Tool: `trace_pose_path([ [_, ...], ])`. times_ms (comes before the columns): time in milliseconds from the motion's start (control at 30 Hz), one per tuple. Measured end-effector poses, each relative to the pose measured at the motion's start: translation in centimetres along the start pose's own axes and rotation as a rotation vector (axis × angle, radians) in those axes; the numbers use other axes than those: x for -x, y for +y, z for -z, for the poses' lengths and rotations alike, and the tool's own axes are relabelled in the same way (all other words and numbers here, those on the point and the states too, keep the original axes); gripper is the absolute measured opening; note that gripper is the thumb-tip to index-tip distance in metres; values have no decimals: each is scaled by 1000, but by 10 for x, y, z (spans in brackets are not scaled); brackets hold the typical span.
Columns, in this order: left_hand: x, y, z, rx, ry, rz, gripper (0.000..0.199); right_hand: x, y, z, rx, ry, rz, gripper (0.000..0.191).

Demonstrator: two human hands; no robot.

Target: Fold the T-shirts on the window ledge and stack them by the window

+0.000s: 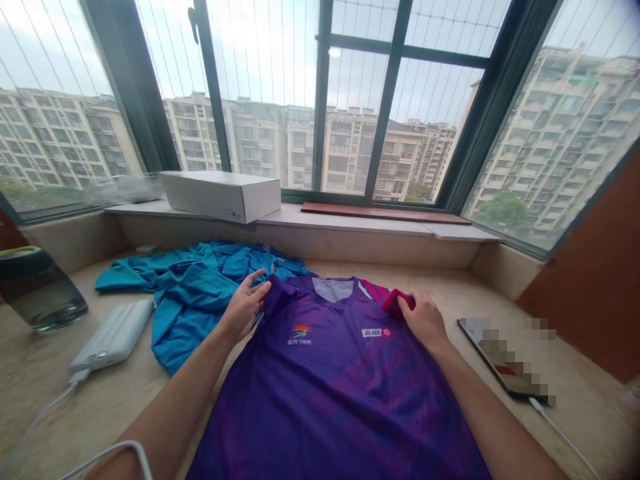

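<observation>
A purple short-sleeved sports T-shirt [340,373] lies front side up before me, its collar pointing toward the window. Two small printed logos cross its chest, and the right sleeve has red stripes. My left hand [245,308] is at the left sleeve, its fingertips against the purple cloth and one finger raised; the sleeve edge seems caught between its fingers. At the other shoulder, my right hand [421,320] pinches the red sleeve edge, thumb on top. The shirt's hem runs out of view at the bottom.
A crumpled blue garment [195,287] lies at the left, behind my left arm. Beside it are a white power bank [115,333] with a cable and a dark bottle [43,290]. A cabled phone [500,360] rests at right. A white box [220,195] stands on the sill.
</observation>
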State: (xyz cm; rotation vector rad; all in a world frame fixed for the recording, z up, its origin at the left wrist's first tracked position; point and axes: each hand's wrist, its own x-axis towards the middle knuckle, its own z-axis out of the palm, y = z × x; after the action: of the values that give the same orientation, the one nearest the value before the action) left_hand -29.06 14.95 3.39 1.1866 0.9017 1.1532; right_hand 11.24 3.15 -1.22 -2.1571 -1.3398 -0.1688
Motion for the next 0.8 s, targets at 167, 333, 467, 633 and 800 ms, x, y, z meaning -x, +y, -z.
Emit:
trace_pose_path([
  [167,11,-6,-8,-138,-603,34,61,5,-5,4,-397,-205,222,43],
  [333,-2,-38,-9,-619,-488,-276,47,8,-3,5,-534,-290,234,50],
  [467,-7,-55,-6,-1117,-532,-463,41,8,3,-2,-433,-358,325,40],
  [633,-6,-52,-4,-1299,-485,-452,46,14,8,-15,-152,-474,431,53],
  [800,-4,-47,-6,-1350,-487,-481,53,20,-2,-19,82,-415,423,62],
])
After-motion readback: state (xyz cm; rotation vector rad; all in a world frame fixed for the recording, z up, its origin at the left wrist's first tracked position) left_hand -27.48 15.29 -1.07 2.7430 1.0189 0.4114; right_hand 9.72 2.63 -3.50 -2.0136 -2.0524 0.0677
